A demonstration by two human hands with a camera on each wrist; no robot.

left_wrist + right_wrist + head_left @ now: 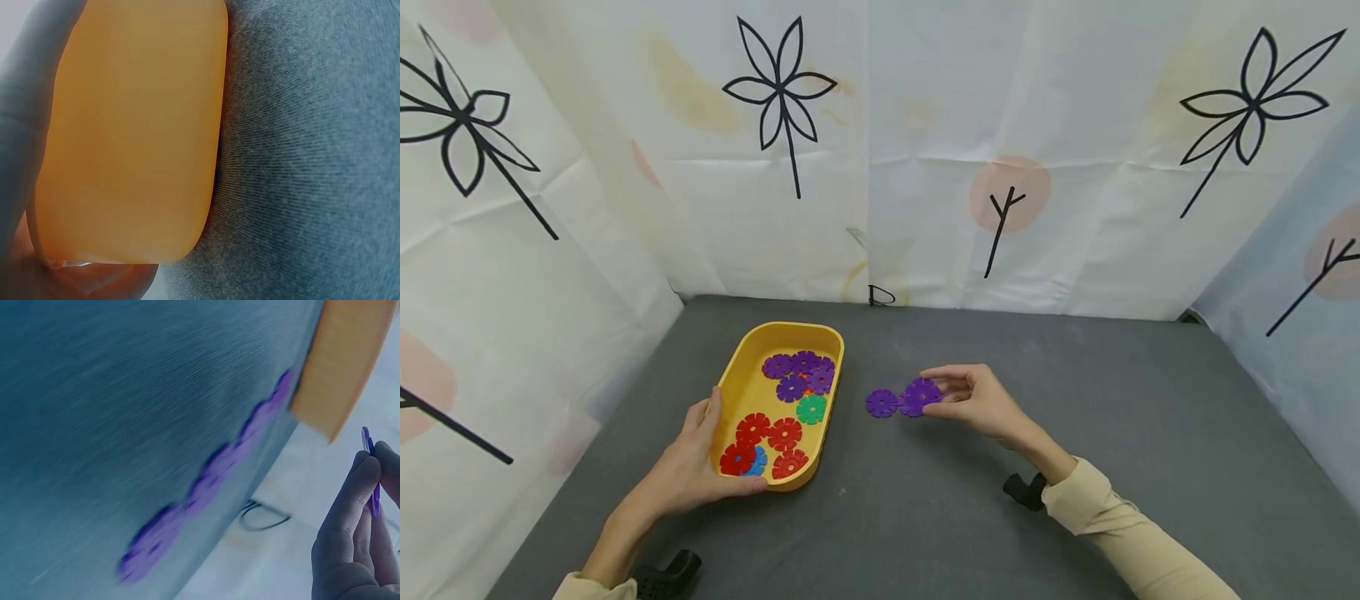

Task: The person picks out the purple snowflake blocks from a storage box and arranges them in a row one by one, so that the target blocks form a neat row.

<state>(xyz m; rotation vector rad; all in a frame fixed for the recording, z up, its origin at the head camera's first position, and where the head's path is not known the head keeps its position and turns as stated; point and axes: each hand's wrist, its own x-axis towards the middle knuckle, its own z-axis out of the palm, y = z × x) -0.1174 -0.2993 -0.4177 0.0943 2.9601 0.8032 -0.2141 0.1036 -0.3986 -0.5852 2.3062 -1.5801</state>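
Note:
My left hand point(688, 471) grips the near left corner of a yellow plastic tray point(735, 392), thumb along the near end and fingers at the left side. Inside lie several notched flower-shaped discs: purple ones point(792, 387) at the far end, a green one point(811, 409), red ones point(753, 428) and a blue one point(760, 460) nearer. My right hand point(981, 408) pinches a purple flower disc point(376, 503) between thumb and fingertips, right of the tray. A row of purple discs point(209, 478) lies on the table below it; in the head view one disc point(882, 403) shows left of my fingertips.
A dark grey cloth point(880, 533) covers the table. White curtains point(917, 108) with black leaf and tree drawings stand along the back and sides. Black wrist straps point(1025, 492) sit at both wrists.

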